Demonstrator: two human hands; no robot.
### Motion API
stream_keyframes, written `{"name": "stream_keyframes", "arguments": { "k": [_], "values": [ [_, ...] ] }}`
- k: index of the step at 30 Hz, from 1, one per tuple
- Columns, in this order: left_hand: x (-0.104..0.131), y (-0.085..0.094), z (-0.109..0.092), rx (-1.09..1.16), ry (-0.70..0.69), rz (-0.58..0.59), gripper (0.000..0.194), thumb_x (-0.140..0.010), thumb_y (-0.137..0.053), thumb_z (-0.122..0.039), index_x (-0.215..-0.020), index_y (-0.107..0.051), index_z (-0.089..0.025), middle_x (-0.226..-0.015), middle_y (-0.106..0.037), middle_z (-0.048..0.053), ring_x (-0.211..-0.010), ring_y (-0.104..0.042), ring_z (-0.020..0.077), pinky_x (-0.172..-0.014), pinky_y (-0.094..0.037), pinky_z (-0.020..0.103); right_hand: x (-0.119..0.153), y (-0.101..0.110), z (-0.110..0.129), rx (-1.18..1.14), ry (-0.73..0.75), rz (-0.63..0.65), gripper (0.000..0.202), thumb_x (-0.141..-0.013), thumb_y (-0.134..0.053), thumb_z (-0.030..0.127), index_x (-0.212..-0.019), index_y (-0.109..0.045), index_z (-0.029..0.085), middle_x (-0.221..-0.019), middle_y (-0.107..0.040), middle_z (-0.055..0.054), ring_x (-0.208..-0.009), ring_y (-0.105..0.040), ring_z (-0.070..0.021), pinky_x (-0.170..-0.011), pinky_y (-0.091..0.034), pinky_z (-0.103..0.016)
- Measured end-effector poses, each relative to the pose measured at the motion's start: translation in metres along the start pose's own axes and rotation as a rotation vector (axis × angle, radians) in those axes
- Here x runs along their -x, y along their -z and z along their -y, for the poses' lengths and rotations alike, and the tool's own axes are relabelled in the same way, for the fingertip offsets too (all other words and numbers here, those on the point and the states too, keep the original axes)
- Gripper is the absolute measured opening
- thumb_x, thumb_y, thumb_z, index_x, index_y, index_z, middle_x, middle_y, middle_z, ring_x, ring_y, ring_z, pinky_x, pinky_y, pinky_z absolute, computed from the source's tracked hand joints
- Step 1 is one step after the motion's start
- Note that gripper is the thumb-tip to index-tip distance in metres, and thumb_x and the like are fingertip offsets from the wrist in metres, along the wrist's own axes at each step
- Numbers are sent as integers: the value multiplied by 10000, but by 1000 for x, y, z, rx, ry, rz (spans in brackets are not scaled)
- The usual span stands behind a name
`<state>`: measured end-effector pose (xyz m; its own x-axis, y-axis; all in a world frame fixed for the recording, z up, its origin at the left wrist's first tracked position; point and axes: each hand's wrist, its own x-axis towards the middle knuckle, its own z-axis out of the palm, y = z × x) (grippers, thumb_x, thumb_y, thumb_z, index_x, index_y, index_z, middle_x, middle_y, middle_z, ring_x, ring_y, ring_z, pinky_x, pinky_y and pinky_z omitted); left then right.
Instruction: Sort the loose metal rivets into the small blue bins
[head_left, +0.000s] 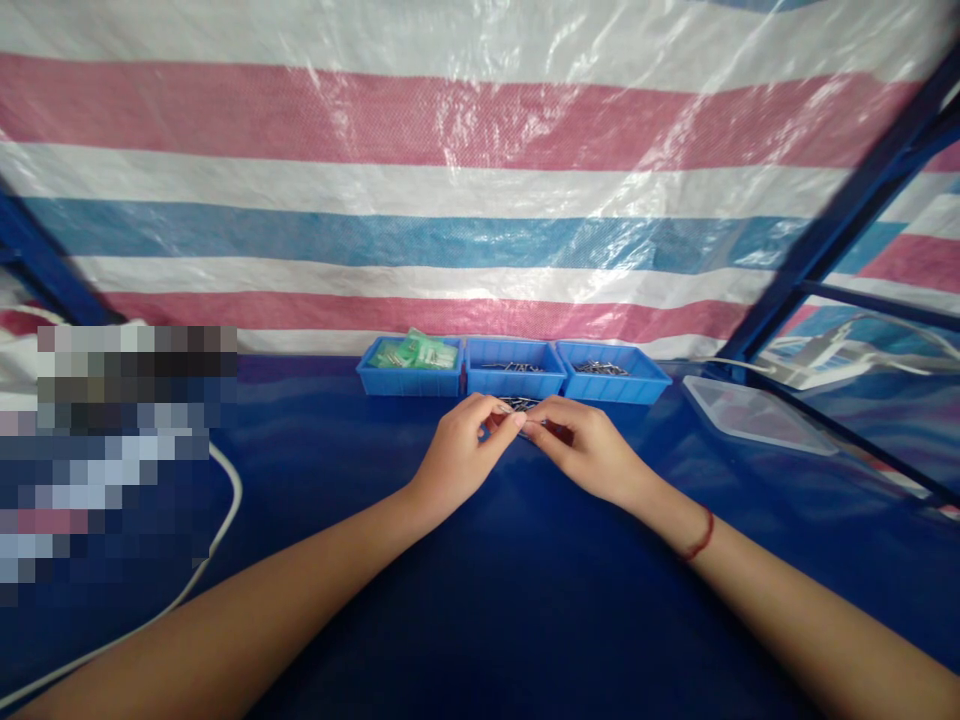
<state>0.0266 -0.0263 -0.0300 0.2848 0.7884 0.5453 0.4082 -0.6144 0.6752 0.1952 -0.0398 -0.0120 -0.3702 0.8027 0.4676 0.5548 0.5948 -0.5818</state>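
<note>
My left hand [466, 446] and my right hand [586, 446] meet at the fingertips over the blue table, just in front of the middle bin. Both are pinched around something small and thin that I cannot make out clearly. Behind the fingertips lies a small heap of dark metal pieces [519, 404], partly hidden by my hands. The middle blue bin [516, 383] and the right blue bin [619, 388] hold small metal parts. Green-tinted plastic bags [421, 351] lie in the left blue bin [411, 383].
A clear plastic lid [757, 415] lies at the right, near a white power strip [814, 365] and a blue metal frame [825, 240]. A white cable [237, 490] curves along the left, beside a pixelated area. Striped sheeting [465, 240] hangs behind.
</note>
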Motion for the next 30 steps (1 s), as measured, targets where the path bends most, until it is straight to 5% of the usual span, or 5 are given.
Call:
{"name": "stream_keyframes", "arguments": {
  "k": [5,9,19,23,30],
  "values": [
    [2,-3,1,-247,4,63,223,-855,-540,-329,-1038,-603,-217,-948,-654,28,-965,-550,213,-865,-413,375,-5,1,-14,-263,-208,-45,251,-821,-535,384,-782,-644,162,-677,-609,-13,-594,-530,-118,-548,-419,-244],
    [5,-6,3,-486,8,190,310,-877,-477,-267,-1171,-572,-294,-1185,-603,22,-1163,-418,272,-912,-350,462,-12,16,-34,-488,-461,-343,260,-736,-607,395,-801,-637,145,-617,-527,21,-448,-397,-55,-398,-292,-196],
    [4,-5,2,-529,34,238,162,-861,-516,-303,-895,-674,-302,-1110,-621,-4,-1118,-451,250,-866,-359,437,-15,46,-63,-589,-748,-626,216,-812,-497,334,-744,-590,152,-455,-360,71,-330,-225,-36,-317,-176,-185],
    [5,-5,1,-536,12,225,170,-880,-495,-295,-847,-659,-264,-1068,-616,13,-1068,-483,249,-834,-377,413,-14,37,-50,-427,-645,-452,206,-795,-519,328,-735,-608,152,-489,-393,52,-376,-295,-54,-346,-211,-195],
    [2,-3,4,-329,11,143,156,-902,-455,-224,-885,-608,-204,-915,-634,23,-885,-584,183,-780,-440,325,-4,7,-23,21,-43,176,189,-832,-516,283,-802,-661,166,-713,-639,-13,-595,-528,-112,-552,-390,-229]
  ]
}}
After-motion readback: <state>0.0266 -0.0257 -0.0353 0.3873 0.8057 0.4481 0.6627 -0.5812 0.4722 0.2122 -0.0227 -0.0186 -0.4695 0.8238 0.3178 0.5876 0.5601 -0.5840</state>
